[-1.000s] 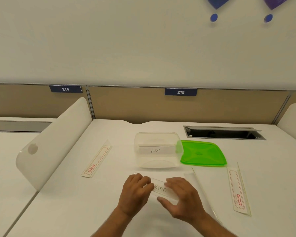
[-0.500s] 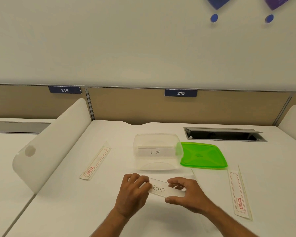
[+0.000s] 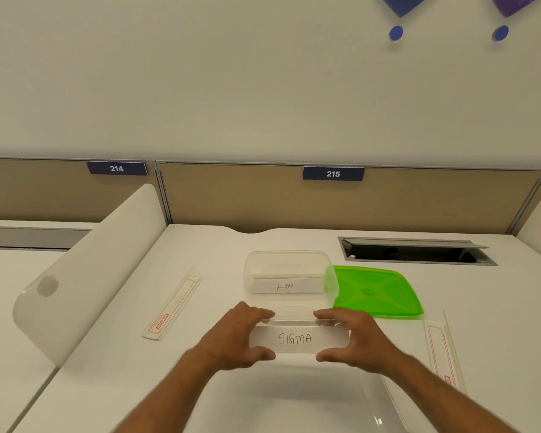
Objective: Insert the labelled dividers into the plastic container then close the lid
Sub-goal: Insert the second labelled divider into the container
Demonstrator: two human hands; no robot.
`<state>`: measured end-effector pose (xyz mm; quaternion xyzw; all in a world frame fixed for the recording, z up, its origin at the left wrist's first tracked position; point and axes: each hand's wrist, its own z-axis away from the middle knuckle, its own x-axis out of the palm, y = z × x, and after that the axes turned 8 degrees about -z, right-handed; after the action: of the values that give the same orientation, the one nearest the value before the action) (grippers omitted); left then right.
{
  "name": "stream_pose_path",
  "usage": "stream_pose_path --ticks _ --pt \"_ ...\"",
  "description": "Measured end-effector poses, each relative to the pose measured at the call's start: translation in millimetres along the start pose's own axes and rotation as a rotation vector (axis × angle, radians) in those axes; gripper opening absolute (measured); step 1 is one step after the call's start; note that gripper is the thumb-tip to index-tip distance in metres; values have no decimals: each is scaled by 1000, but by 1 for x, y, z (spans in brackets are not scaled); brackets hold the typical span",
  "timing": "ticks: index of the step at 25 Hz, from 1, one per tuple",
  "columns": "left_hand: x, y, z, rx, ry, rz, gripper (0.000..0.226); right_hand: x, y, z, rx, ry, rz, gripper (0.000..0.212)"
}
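A clear plastic container stands open on the white desk, with a divider labelled LION upright inside it near the front wall. Its green lid lies flat just right of it. I hold a second divider labelled SIGMA level in the air in front of the container. My left hand pinches its left end and my right hand pinches its right end.
An empty clear sleeve with red print lies left of the container, another sleeve lies at the right. A white curved desk screen rises at the left. An open cable hatch sits behind the lid.
Both hands lifted the SIGMA divider off the desk, turned it level with its label facing me, and brought it closer to the container.
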<state>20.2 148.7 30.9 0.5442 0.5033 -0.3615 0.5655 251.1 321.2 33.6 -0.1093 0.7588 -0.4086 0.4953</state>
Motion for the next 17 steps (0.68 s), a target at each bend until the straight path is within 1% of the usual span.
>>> stream_pose_path --ticks 2,6,10,14,17 --pt "-12 0 -14 -65 -64 -24 70 -7 -3 -14 -42 -17 78 76" --pt "-26 -2 -44 -27 -35 -128 56 -24 -4 -49 -90 -43 271 78" --pt "-35 -7 -77 -47 29 -185 51 -37 0 -90 23 -82 403 78" --pt "-36 -20 -110 -107 45 -180 49 -43 10 -129 111 -72 370 75" --pt "-31 -28 -126 -154 1 -184 50 -41 17 -146 138 -143 378 65"
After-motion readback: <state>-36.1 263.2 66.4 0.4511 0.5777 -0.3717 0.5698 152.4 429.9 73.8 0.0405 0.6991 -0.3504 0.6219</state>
